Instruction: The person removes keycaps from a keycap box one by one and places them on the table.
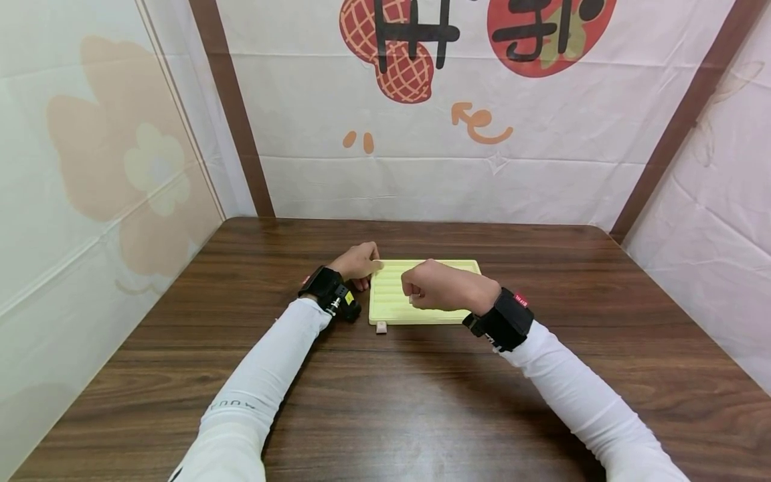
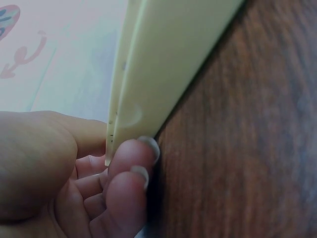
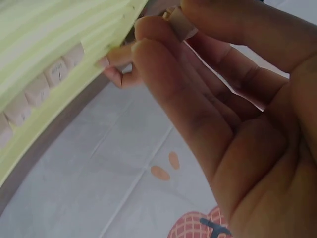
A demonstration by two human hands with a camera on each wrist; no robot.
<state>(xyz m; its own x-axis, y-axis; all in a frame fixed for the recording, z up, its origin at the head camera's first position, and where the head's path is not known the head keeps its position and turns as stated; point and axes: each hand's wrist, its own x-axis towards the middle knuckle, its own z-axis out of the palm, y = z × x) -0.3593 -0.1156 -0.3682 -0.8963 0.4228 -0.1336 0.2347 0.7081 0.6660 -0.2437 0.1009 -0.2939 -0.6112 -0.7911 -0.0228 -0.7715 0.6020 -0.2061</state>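
A pale yellow ridged tray (image 1: 391, 314) lies on the table. Its left edge is gripped by my left hand (image 1: 357, 262), with the thumb at the top rim and the fingers curled against the side, as the left wrist view shows. Over the middle of the tray is my right hand (image 1: 446, 286), bent at the wrist. Between its thumb and fingertips it pinches a small pale keycap (image 3: 182, 25), which the hand hides in the head view. Several whitish keycaps (image 3: 37, 90) sit in a row along one of the tray's grooves in the right wrist view.
A single keycap (image 1: 381, 328) lies at the tray's front left corner. The dark wooden table (image 1: 421, 402) extends around the tray. Behind it hangs a white printed cloth wall (image 1: 301, 187), with more cloth at both sides.
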